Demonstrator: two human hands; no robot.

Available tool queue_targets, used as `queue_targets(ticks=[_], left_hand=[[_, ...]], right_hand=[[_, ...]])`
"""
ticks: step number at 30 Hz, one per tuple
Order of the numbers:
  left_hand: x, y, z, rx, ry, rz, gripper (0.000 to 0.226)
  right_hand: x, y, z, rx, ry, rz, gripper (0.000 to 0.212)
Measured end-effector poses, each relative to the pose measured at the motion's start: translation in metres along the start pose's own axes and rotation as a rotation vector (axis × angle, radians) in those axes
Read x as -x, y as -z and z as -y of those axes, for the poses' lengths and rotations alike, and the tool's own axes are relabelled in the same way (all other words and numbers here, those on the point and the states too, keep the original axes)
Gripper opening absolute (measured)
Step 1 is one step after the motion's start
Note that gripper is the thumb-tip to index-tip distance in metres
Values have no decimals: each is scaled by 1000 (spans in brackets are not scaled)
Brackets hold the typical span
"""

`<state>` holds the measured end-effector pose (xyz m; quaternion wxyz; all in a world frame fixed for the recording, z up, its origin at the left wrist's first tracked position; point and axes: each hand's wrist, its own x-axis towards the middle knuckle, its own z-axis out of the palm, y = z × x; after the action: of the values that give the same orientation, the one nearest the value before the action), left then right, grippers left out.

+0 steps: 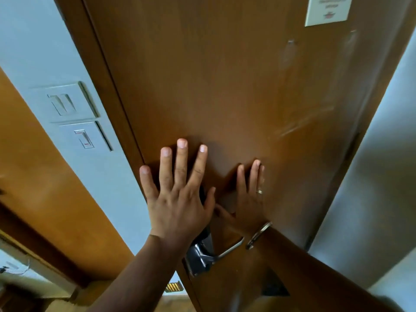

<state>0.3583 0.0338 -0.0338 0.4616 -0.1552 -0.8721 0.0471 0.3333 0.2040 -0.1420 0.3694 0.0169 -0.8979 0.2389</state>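
Pressing flat on the door [225, 86], both hands lie open: left hand [180, 199], right hand [249, 199] at its 3 o'clock, above the handle [227, 248].

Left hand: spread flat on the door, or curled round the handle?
Spread flat: the left hand presses straight fingers on the wooden door, above the lever handle.

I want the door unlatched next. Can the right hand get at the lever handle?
Probably yes: the right hand lies open on the door just above the lever handle, holding nothing, and nothing lies between them.
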Motion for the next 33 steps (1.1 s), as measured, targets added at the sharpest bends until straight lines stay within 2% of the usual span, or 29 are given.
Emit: queue_targets(ticks=[3,10,21,29,33], left_hand=[[-6,-21,15,46,-36,-59,87],[-33,-73,47,140,-69,-87,82],[-76,-170,79,188,-3,-58,71],[-120,-242,88,206,57,-56,74],[-137,-269,89,257,70,29,76]], right_hand=[[-9,-10,3,57,0,-27,113],[-53,-30,21,195,-43,1,113],[-146,-74,0,442,140,-59,103],[-194,-116,-23,477,192,-76,113],[-213,-132,-28,492,168,-64,118]])
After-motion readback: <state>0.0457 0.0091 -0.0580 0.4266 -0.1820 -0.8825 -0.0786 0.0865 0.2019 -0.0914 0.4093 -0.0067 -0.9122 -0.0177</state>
